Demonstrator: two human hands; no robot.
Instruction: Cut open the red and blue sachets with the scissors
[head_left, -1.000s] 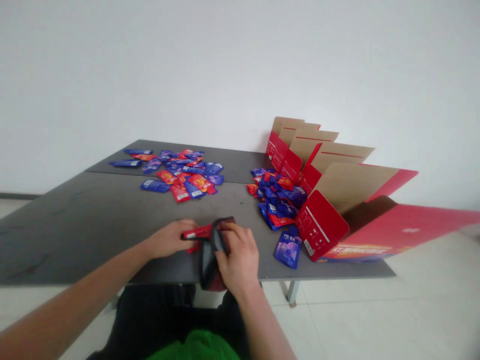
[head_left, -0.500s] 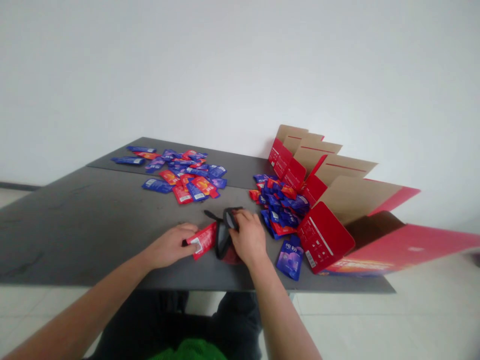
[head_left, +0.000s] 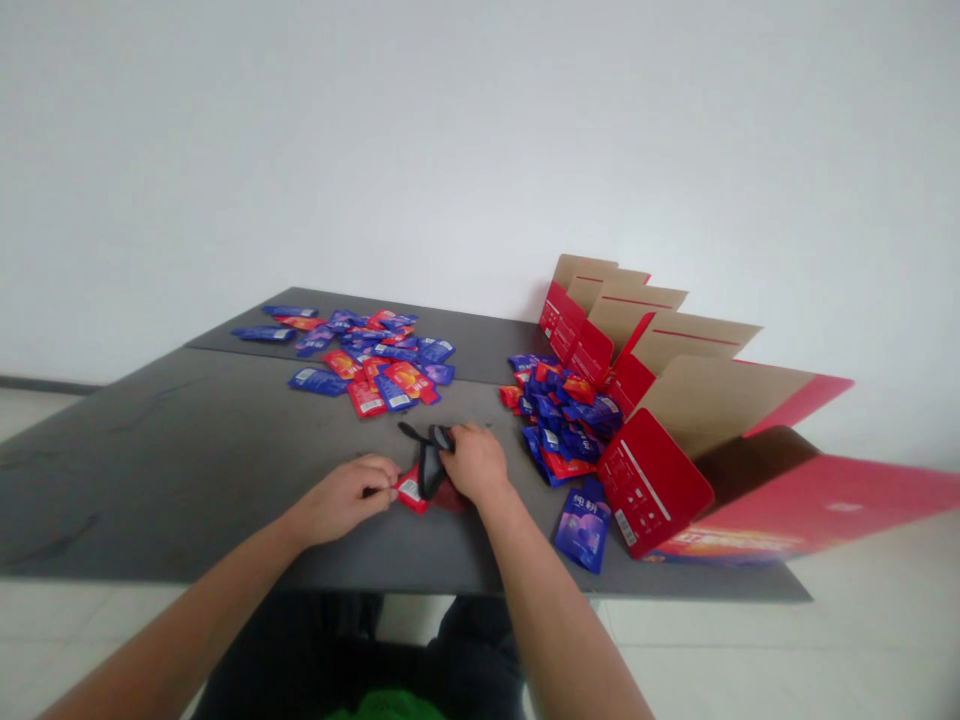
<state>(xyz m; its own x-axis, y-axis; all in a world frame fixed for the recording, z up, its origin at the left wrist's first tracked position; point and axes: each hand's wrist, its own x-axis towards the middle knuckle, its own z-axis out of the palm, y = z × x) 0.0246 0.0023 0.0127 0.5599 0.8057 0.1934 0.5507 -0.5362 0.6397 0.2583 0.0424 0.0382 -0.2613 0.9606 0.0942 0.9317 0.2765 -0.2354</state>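
packets (head_left: 411, 491) — dozens | boxes (head_left: 657, 483) — at least 4 | black-rimmed pouch (head_left: 432, 472) 1 | hands (head_left: 349, 498) 2

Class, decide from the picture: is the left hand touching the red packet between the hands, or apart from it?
Touching: the head view shows fingers of the left hand on the left end of the red packet, no gap visible.

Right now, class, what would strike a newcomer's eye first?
Probably the open red boxes on the right of the table, with a heap of blue and red pouches beside them. Nearer the front edge, the left hand pinches a red pouch at the mouth of a dark-rimmed bag gripped by the right hand.
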